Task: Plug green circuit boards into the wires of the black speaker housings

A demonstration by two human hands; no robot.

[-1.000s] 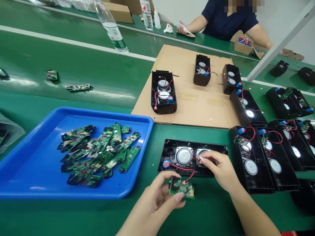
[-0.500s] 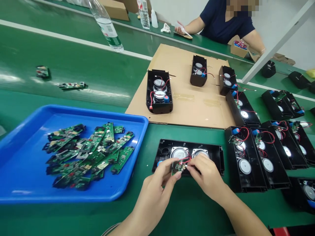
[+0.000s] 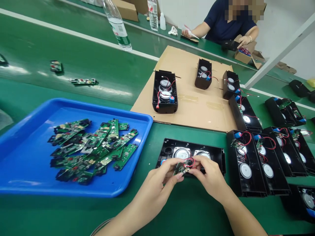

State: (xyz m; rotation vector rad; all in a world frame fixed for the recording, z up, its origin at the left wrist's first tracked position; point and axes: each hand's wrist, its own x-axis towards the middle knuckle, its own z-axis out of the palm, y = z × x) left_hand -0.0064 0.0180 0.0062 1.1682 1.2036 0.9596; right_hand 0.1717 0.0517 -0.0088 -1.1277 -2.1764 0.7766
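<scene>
A small green circuit board (image 3: 180,168) is pinched between the thumb and fingers of my left hand (image 3: 158,183). The fingers of my right hand (image 3: 211,175) are closed at the board's right edge, where red wires (image 3: 190,161) meet it; the exact piece they grip is too small to name. Both hands are over the near side of a black speaker housing (image 3: 214,155), which lies lengthwise with two round speakers (image 3: 181,153) in it. A blue tray (image 3: 29,134) at the left holds a pile of green circuit boards (image 3: 98,150).
More black housings (image 3: 246,183) stand in rows at the right. Others (image 3: 164,106) rest on a cardboard sheet (image 3: 192,114) behind my hands. A bottle (image 3: 119,32) and loose boards (image 3: 85,81) are farther back. Across the bench sits a person (image 3: 228,24) near a small box (image 3: 243,55).
The view has shifted slightly, so most things appear farther right. My hands stay at the board, with my right fingers still by the wires. The other person's hand is now at a dark part near the box.
</scene>
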